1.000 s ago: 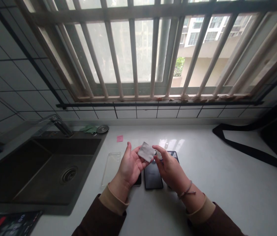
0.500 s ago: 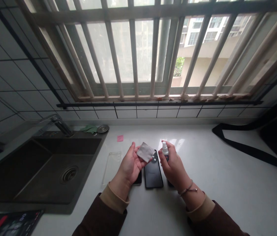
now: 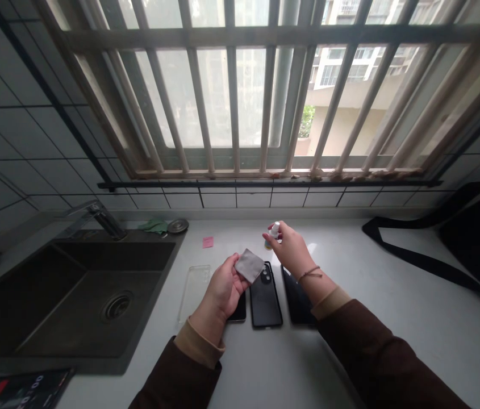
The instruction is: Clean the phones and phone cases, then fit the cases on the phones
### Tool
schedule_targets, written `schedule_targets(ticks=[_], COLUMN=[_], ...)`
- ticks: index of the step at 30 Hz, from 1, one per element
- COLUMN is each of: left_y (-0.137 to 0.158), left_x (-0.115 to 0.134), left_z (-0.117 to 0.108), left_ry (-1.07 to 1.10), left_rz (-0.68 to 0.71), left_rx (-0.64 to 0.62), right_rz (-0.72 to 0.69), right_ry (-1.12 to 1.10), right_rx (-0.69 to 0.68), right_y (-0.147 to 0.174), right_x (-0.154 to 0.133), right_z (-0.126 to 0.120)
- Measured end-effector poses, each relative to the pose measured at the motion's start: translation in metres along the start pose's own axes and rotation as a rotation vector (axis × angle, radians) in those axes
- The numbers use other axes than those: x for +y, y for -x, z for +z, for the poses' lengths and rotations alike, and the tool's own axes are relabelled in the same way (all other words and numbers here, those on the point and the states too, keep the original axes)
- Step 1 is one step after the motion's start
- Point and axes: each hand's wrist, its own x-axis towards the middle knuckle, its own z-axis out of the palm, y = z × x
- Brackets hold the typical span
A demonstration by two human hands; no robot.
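My left hand (image 3: 222, 289) pinches a small grey cloth (image 3: 249, 264) above the white counter (image 3: 371, 318). My right hand (image 3: 287, 249) is stretched away from me and grips a small white spray bottle (image 3: 272, 233), held close to the counter beyond the phones. A black phone (image 3: 265, 295) lies back-up between my hands. A second dark phone (image 3: 297, 301) lies under my right forearm. A third dark phone (image 3: 240, 311) shows partly below my left hand.
A clear phone case (image 3: 195, 289) lies left of the phones, with a pink sticky note (image 3: 208, 242) beyond it. A dark sink (image 3: 73, 295) and tap (image 3: 99, 216) fill the left. A black bag with a strap (image 3: 456, 250) lies at the right. Another device (image 3: 13, 392) sits at the bottom left.
My right hand picked up the spray bottle beside the phones and carried it away from me toward the back of the counter. My left hand keeps the cloth almost still.
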Motion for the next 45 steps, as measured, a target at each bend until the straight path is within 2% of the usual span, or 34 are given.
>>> schedule_targets(ticks=[5, 9, 14, 20, 24, 26, 27, 28, 30, 31, 33, 37, 41, 43, 45], left_y=[-0.003, -0.006, -0.005, 0.0, 0.0, 0.001, 0.001, 0.002, 0.004, 0.006, 0.009, 0.012, 0.01, 0.011, 0.015], left_x=[-0.006, -0.01, -0.006, -0.002, -0.006, -0.007, -0.007, -0.007, -0.008, -0.008, -0.009, -0.012, -0.008, 0.002, 0.019], left_z=[-0.005, -0.009, -0.005, -0.001, -0.003, -0.004, -0.005, -0.005, -0.005, -0.005, -0.004, -0.003, -0.002, -0.005, -0.014], left_ry=[-0.054, -0.073, -0.047, -0.021, -0.093, -0.131, -0.149, -0.164, -0.192, -0.21, -0.255, -0.376, -0.528, -0.662, -0.946], left_rz=[0.041, 0.053, -0.004, -0.029, 0.042, 0.048, 0.046, 0.045, 0.047, 0.046, 0.042, 0.043, 0.093, 0.138, 0.256], left_rx=[-0.072, -0.069, -0.054, -0.044, -0.092, -0.119, -0.137, -0.157, -0.193, -0.211, -0.237, -0.295, -0.299, -0.22, -0.063], right_rz=[0.004, -0.003, 0.027, 0.087, 0.008, -0.032, 0.017, 0.099, 0.213, 0.224, 0.217, 0.201, 0.347, 0.441, 0.518], right_ry=[0.059, 0.099, 0.098, 0.034, -0.02, -0.118, -0.174, -0.229, -0.363, -0.424, -0.508, -0.604, -0.8, -0.902, -0.98], right_rx=[-0.045, -0.105, -0.114, -0.028, 0.075, 0.126, 0.092, 0.002, -0.255, -0.375, -0.476, -0.384, -0.337, -0.324, -0.294], right_y=[-0.027, -0.03, -0.028, -0.027, -0.014, 0.0, 0.008, 0.017, 0.036, 0.044, 0.058, 0.073, 0.075, 0.075, 0.075], right_x=[0.005, 0.004, 0.005, 0.01, -0.006, -0.017, -0.022, -0.025, -0.028, -0.028, -0.026, -0.021, -0.018, -0.014, -0.01], right_z=[0.026, 0.041, 0.046, 0.032, 0.007, -0.006, -0.011, -0.015, -0.02, -0.02, -0.019, -0.015, -0.015, -0.017, -0.019])
